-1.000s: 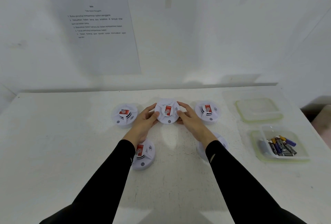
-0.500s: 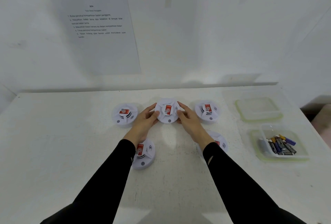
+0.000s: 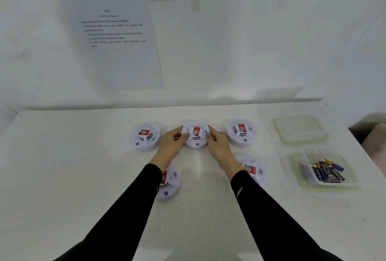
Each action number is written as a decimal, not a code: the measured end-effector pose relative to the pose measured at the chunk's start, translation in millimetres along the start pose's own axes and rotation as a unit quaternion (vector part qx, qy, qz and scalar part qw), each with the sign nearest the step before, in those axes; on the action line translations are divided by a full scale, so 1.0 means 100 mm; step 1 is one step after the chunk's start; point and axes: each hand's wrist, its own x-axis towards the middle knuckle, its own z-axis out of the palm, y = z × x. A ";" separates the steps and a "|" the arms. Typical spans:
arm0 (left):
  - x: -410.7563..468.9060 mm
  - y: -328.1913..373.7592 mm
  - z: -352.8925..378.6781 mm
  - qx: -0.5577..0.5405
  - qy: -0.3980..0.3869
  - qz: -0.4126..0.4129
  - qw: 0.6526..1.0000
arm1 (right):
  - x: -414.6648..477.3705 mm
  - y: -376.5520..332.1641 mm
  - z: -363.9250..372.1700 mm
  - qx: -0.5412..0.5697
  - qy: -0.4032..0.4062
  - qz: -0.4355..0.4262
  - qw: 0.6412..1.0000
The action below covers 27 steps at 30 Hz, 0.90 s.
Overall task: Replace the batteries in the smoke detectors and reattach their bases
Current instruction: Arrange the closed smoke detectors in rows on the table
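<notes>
The middle smoke detector (image 3: 196, 134) sits on the table (image 3: 83, 177), midway along the back row. The left hand (image 3: 171, 145) and right hand (image 3: 218, 147) each have their grip curled round its rim, on opposite sides.

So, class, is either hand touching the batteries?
No, the left hand and right hand both grip the middle rear smoke detector, away from the batteries.

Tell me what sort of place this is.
Probably a staged test bench: an instruction sheet on the white wall, five identical smoke detectors laid out, a tub of loose batteries.
</notes>
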 end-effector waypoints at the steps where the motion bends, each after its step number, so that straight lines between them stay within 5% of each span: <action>1: 0.01 0.00 0.00 0.008 0.003 -0.002 1.000 | -0.01 -0.01 -0.01 -0.005 0.000 0.000 1.000; 10: 0.02 0.06 -0.07 0.091 0.019 0.014 0.996 | -0.08 -0.15 0.02 -0.037 0.069 -0.028 0.997; 13: -0.06 0.15 -0.25 0.065 0.092 0.117 0.987 | -0.16 -0.36 0.10 -0.014 0.120 -0.118 0.986; 16: -0.09 0.19 -0.59 0.082 0.216 0.208 0.950 | -0.20 -0.54 0.37 -0.019 0.067 -0.159 0.985; 20: 0.07 -0.03 -1.09 0.062 0.276 0.079 0.956 | -0.25 -0.58 0.85 -0.098 -0.067 -0.116 0.986; 24: 0.10 -0.24 -1.29 0.086 0.165 -0.059 0.981 | -0.20 -0.55 1.15 -0.181 -0.128 -0.058 0.973; 27: 0.12 -0.35 -1.32 0.108 0.096 -0.057 0.988 | -0.15 -0.57 1.29 -0.207 -0.148 -0.023 0.967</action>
